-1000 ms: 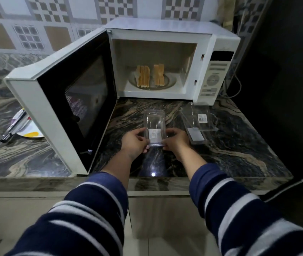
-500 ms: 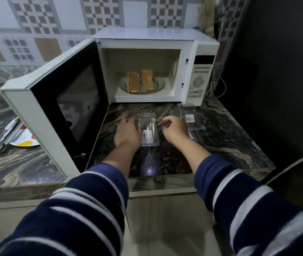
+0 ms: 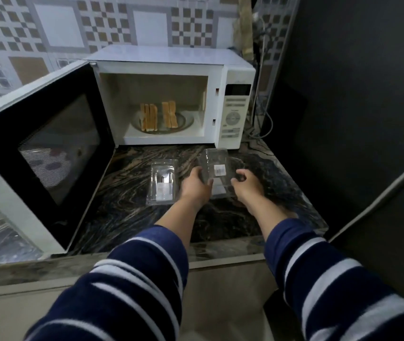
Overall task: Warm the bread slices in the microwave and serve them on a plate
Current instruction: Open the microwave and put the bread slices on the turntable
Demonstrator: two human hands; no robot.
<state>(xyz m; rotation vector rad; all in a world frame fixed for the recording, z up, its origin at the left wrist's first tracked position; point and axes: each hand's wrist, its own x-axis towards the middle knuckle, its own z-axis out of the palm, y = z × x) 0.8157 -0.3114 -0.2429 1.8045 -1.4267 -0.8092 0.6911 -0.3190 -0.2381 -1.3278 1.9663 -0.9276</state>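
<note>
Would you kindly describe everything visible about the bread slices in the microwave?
The bread slices are pale, with golden-brown crusts, standing on edge in two close groups on the round glass turntable inside the open white microwave. The exact count is hard to tell. Nothing else touches them; both hands are down at the counter.

Illumination is dim and cool, brightest on the microwave point(image 3: 171, 94) top and tiled wall point(image 3: 60, 33). The right side falls into near-black shadow. The surface point(image 3: 127, 205) shows faint sheen. Wide-angle distortion bends the edges; sleeves point(image 3: 134, 279) and frame borders appear soft, slightly blurred.
</note>
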